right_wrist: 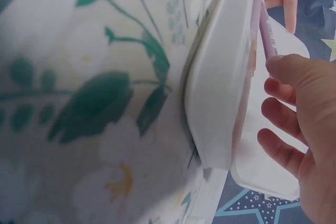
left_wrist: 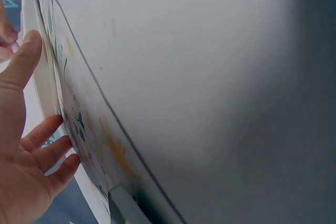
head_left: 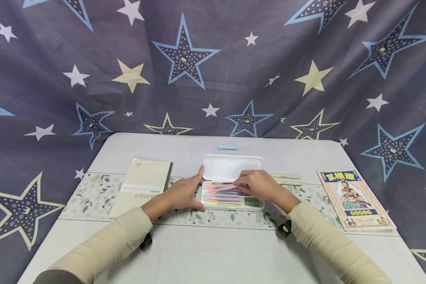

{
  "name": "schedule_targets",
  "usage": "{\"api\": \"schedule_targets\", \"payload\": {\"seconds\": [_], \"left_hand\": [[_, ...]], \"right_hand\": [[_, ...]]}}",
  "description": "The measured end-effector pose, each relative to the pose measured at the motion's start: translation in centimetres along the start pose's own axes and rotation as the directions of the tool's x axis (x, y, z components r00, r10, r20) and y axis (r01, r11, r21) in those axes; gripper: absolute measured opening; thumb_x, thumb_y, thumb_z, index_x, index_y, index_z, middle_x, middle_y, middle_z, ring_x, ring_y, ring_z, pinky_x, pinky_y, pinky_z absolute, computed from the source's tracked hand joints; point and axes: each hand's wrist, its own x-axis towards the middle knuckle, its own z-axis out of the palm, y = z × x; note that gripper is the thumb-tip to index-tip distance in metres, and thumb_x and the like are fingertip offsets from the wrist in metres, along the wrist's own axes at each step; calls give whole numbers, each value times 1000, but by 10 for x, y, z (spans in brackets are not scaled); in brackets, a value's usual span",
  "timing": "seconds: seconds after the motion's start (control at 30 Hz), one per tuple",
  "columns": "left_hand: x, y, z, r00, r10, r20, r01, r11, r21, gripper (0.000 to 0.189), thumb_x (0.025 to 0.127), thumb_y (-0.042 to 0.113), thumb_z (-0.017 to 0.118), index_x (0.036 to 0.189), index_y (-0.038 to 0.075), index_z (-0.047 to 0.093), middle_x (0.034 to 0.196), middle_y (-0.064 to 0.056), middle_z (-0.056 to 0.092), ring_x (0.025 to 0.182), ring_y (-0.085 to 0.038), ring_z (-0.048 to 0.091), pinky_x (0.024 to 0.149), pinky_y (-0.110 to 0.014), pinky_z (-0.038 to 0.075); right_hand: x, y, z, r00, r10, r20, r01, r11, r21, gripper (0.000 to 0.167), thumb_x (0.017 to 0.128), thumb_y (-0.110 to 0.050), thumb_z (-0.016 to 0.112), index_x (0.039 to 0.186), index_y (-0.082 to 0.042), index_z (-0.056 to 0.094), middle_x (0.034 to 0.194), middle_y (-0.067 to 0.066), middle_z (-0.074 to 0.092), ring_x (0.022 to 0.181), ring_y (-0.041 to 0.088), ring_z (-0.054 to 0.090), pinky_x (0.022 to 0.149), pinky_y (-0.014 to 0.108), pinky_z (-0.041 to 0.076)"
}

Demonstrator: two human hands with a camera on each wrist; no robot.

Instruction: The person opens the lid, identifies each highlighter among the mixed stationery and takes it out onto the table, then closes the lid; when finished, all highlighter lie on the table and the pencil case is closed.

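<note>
A white pencil case [head_left: 234,167] lies with its lid raised away from me, and several pastel pens and an olive-green block [head_left: 252,202] are inside. My right hand [head_left: 260,184] is over the case and pinches a purple pen [right_wrist: 266,32] between thumb and fingertips. In the right wrist view the other fingers of that hand are loosely bent beside the case. My left hand [head_left: 185,192] rests against the case's left side, thumb near the front corner and index finger by the lid. Its fingers are spread in the left wrist view.
To the left is a notebook [head_left: 147,173]. A blue rectangular piece [head_left: 227,147] lies behind the case. Yellow-green sticks [head_left: 287,183] lie just right of it. A comic-style book [head_left: 355,199] is at the far right. A star-patterned curtain [head_left: 213,98] hangs behind the table.
</note>
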Motion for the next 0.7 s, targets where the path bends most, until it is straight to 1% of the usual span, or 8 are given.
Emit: {"api": "schedule_targets", "payload": {"seconds": [0.13,0.27,0.43,0.57,0.7], "left_hand": [[0,-1,0,1000,-5,0,5,1000,-7,148,67,64,87,163,9,-10,145,0,60,131,-24,59,111,-43,46],[0,-1,0,1000,-6,1,6,1000,-16,147,67,65,86,164,9,-10,144,1,60,131,-23,59,111,-43,46],[-1,0,-1,1000,-6,1,6,1000,-16,147,67,63,87,163,9,-10,145,0,59,130,-24,60,110,-44,47],[-1,1,-2,1000,0,-3,0,1000,-13,147,68,62,87,163,8,-10,145,-1,60,128,-25,61,109,-44,47],[-1,1,-1,1000,3,-7,-3,1000,-17,147,68,62,88,163,8,-9,144,-1,60,128,-25,62,109,-44,47]], "right_hand": [[-4,2,-4,1000,7,-19,-6,1000,21,16,89,-18,80,105,-19,82,90,-7,74,69,4,65,65,25,56],[-11,4,-6,999,33,-16,-32,998,46,17,89,-15,79,105,-17,82,90,-6,74,65,2,60,62,23,53],[-20,10,-7,998,69,-8,-68,996,49,18,90,-15,79,107,-17,81,91,-6,74,68,3,61,65,25,54],[-26,15,-8,996,91,-26,-89,994,64,18,89,-13,79,106,-17,81,93,-5,75,71,6,64,67,28,55],[-33,19,-10,993,108,-44,-105,992,71,18,89,-12,78,106,-16,81,93,-5,75,70,6,63,66,28,53]]}}
